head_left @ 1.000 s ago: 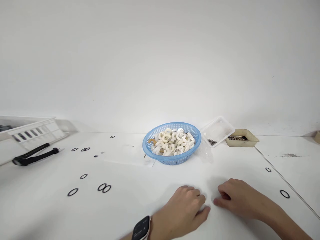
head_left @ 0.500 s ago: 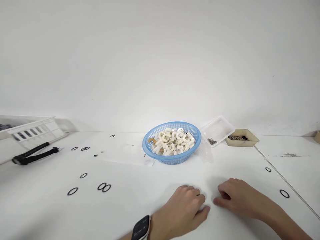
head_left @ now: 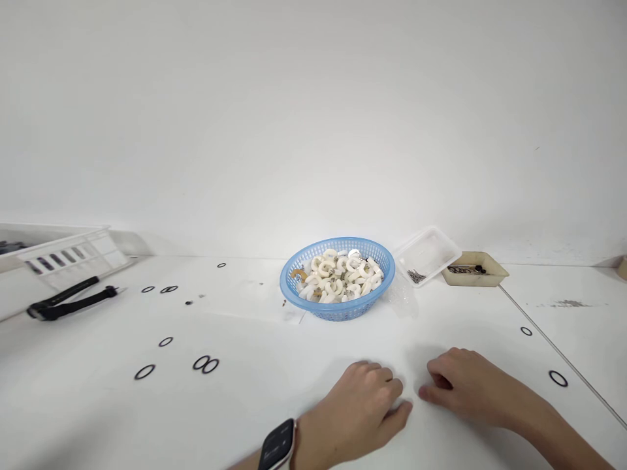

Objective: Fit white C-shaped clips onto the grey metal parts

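Note:
My left hand, with a smartwatch on its wrist, rests on the white table with the fingers curled under and the thumb out to the side. A short gap separates it from my right hand, which also lies curled on the table, its thumb near the bent index finger. Nothing shows in either hand; the fingertips are mostly hidden beneath. Beyond both hands stands a blue plastic basket, heaped with white C-shaped pieces and some small metal parts.
A white tray with small metal pins leans beside a beige tray holding small parts. Black rings lie scattered left and right. At far left, a black-handled tool lies by a white slotted bin. A wall rises behind.

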`<action>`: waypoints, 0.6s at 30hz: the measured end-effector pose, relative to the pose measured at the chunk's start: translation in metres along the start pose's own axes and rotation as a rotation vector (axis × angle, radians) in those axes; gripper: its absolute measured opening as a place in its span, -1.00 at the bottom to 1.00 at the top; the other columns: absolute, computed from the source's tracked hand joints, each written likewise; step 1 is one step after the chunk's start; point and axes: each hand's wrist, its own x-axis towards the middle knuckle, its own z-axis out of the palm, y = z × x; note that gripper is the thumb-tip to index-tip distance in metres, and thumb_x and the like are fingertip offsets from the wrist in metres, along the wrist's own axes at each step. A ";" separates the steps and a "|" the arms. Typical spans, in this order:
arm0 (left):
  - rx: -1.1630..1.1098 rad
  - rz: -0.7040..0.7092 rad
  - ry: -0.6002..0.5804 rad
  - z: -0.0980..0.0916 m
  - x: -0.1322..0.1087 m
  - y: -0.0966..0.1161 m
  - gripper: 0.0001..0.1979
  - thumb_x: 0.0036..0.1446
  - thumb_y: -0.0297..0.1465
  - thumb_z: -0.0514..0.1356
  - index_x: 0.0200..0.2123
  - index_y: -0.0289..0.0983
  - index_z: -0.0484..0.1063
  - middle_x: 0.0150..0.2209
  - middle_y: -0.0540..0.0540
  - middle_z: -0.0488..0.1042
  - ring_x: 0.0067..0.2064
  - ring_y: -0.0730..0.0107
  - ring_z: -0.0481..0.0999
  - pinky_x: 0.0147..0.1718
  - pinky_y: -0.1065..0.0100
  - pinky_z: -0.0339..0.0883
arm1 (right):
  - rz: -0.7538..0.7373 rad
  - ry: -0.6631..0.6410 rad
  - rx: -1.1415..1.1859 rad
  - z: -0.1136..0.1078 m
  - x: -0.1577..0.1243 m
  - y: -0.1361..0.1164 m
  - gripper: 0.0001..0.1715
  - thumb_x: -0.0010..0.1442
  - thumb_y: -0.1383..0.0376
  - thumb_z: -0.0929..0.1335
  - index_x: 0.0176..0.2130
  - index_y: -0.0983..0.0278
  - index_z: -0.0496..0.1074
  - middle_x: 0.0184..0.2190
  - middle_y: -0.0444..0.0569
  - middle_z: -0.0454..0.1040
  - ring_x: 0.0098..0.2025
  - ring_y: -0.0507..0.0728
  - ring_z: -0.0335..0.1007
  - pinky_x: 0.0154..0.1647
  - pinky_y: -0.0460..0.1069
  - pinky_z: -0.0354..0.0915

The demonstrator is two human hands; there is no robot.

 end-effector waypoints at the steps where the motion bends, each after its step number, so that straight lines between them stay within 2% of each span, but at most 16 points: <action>1: 0.000 -0.001 0.001 0.000 0.000 0.000 -0.75 0.38 -0.32 0.13 -0.39 -0.23 0.39 -0.39 -0.01 0.54 -0.37 0.27 0.53 -0.37 0.28 0.26 | -0.004 0.005 0.001 0.000 0.000 0.000 -0.51 0.24 0.23 0.30 -0.54 0.26 -0.06 -0.62 -0.21 0.04 -0.49 0.03 -0.05 -0.50 0.00 -0.12; 11: 0.005 0.003 0.006 0.003 0.000 -0.001 -0.74 0.38 -0.31 0.13 -0.40 -0.23 0.37 -0.39 0.00 0.53 -0.37 0.28 0.53 -0.37 0.27 0.25 | 0.002 0.002 -0.014 -0.002 0.000 -0.002 -0.51 0.24 0.22 0.29 -0.54 0.26 -0.07 -0.62 -0.21 0.02 -0.50 0.03 -0.08 -0.50 0.01 -0.13; 18: 0.006 -0.002 -0.001 0.001 0.000 0.000 -0.74 0.38 -0.32 0.13 -0.40 -0.23 0.37 -0.40 0.00 0.53 -0.37 0.28 0.53 -0.38 0.27 0.24 | 0.010 -0.002 -0.018 -0.002 -0.001 -0.002 -0.51 0.25 0.20 0.29 -0.54 0.26 -0.05 -0.61 -0.20 0.08 -0.49 0.03 -0.03 -0.50 0.00 -0.11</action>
